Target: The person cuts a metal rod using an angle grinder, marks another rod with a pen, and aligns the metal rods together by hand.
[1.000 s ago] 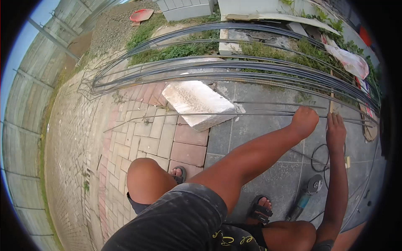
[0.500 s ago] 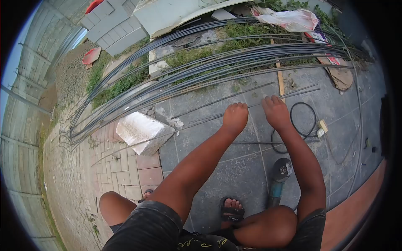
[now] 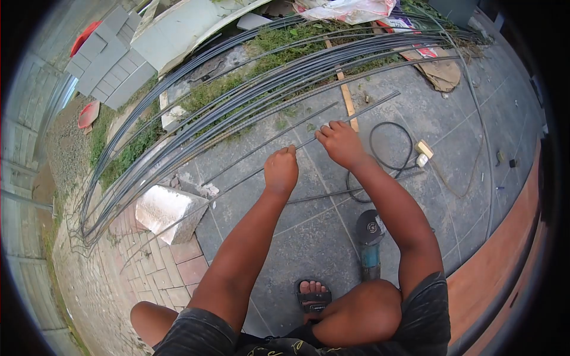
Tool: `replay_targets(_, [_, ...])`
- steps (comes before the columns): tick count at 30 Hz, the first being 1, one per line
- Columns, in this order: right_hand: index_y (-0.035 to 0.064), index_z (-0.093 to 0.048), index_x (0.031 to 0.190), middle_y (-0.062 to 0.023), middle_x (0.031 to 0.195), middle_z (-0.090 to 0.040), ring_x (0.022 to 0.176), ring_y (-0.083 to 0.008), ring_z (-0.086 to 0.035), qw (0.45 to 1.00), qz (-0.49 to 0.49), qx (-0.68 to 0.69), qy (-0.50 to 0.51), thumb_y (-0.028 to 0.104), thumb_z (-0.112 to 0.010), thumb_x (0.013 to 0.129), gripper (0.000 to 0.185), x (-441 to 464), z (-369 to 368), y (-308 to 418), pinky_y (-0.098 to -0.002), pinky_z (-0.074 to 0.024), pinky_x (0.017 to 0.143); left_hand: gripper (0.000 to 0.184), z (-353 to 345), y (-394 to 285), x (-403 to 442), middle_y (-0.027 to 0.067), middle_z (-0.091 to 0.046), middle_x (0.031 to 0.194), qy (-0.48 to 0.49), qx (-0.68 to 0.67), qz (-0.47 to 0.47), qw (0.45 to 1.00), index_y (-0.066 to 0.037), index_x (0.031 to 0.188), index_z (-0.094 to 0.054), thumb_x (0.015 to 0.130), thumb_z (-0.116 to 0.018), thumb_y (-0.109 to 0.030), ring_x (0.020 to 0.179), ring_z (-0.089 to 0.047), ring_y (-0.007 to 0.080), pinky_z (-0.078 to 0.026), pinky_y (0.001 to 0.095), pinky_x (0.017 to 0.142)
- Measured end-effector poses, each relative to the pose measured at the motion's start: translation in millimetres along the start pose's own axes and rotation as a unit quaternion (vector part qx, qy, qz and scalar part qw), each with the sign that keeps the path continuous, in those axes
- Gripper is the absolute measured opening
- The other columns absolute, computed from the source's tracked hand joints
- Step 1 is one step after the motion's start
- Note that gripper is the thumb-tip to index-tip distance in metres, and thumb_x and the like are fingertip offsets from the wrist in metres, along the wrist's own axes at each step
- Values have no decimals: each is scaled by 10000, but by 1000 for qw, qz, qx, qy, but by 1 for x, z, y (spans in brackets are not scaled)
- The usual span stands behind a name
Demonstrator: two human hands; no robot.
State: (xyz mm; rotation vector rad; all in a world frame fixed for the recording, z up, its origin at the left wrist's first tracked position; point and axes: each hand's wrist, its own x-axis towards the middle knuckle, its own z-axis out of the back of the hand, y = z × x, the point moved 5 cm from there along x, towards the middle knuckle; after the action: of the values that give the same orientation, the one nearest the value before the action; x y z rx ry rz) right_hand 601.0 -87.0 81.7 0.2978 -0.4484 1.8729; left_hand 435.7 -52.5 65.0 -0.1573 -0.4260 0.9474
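My left hand (image 3: 281, 170) is closed around a long thin steel rebar rod (image 3: 380, 104), knuckles up. A short way further along the same rod, my right hand (image 3: 340, 143) grips it too, near the end. The rod's far part slopes down to the left across a rough white block (image 3: 169, 212). Whether a second rod lies against it in my hands I cannot tell. A separate rod (image 3: 267, 145) lies on the tiles just beyond my hands. Below my right forearm, an angle grinder (image 3: 370, 258) rests near my knee, disc away from me.
A large bent bundle of rebar (image 3: 255, 97) stretches across the far side over grass. A wooden strip (image 3: 347, 98) lies under its edge. To the right are a looped black cable (image 3: 373, 137), a socket block (image 3: 423, 148) and a torn paper bag (image 3: 440, 73). Grey blocks (image 3: 113, 62) are stacked far left.
The view has turned, so the surroundings sit further left. Two slightly parted rod ends beyond my right hand now appear as one line. Both hands remain closed, slightly further apart along the rod.
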Motion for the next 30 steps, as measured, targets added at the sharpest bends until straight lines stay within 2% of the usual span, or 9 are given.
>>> replay_targets(9, [114,-690,847,-10,847,-663,900,-197,-628,1000,-20,4,-12,156,-598,829,103,-2,-9,-2,-345,-471,831,79,6,-7,2,163,-702,857,5,18,-4,1000,-53,877,-656,912,-611,-108,777,-684,375,-528,473,670])
replay_targets(17, [94,-683,872,-16,850,-668,903,-200,-632,999,-37,29,-23,163,-603,843,109,-4,-10,-3,-359,-478,850,93,11,-8,4,216,-685,811,21,56,17,998,-56,908,-679,919,-630,-135,744,-667,423,-511,514,656])
replay_targets(19, [77,-661,942,-38,882,-662,926,-216,-626,988,-45,30,-143,173,-614,864,133,-15,13,-12,-381,-480,872,109,10,-11,4,215,-685,801,27,68,3,997,-50,879,-665,928,-621,-137,737,-667,424,-506,518,645])
replay_targets(20, [77,-661,942,-38,882,-662,926,-216,-626,989,-69,13,-132,173,-614,864,133,-24,25,-27,-381,-480,872,132,11,-13,4,206,-687,789,29,77,-7,997,-46,850,-648,934,-613,-141,731,-669,422,-502,518,631])
replay_targets(22, [72,-644,992,-63,915,-654,961,-242,-617,970,-132,65,-195,207,-640,879,177,-52,68,-59,-397,-474,891,129,12,-14,5,216,-682,773,20,86,-4,996,-48,857,-652,937,-614,-141,715,-664,430,-497,519,616])
replay_targets(24, [60,-652,998,-94,938,-654,989,-269,-605,914,-299,79,-262,247,-671,886,219,-112,112,-106,-401,-467,894,126,10,-10,8,221,-683,780,41,101,-9,994,-55,851,-657,939,-619,-137,713,-664,429,-497,510,606])
replay_targets(26, [51,-661,1023,-110,955,-660,980,-290,-601,839,-475,12,-267,271,-673,901,252,-204,128,-154,-410,-463,895,125,17,-18,10,242,-690,815,45,102,-5,994,-37,918,-713,936,-630,-129,724,-672,424,-508,489,613])
replay_targets(28, [34,-671,1051,-153,1022,-672,1009,-335,-610,749,-638,-29,-176,304,-660,928,297,-314,134,-193,-446,-482,872,146,12,-7,10,255,-691,836,42,87,-15,995,-13,967,-724,936,-634,-124,732,-676,423,-514,481,622])
replay_targets(30, [29,-657,1120,-194,1111,-656,1103,-363,-609,615,-787,-20,-40,388,-706,888,430,-418,136,-207,-465,-505,929,181,10,-3,13,268,-692,857,36,74,-15,996,12,1016,-734,936,-637,-118,740,-680,422,-519,473,631])
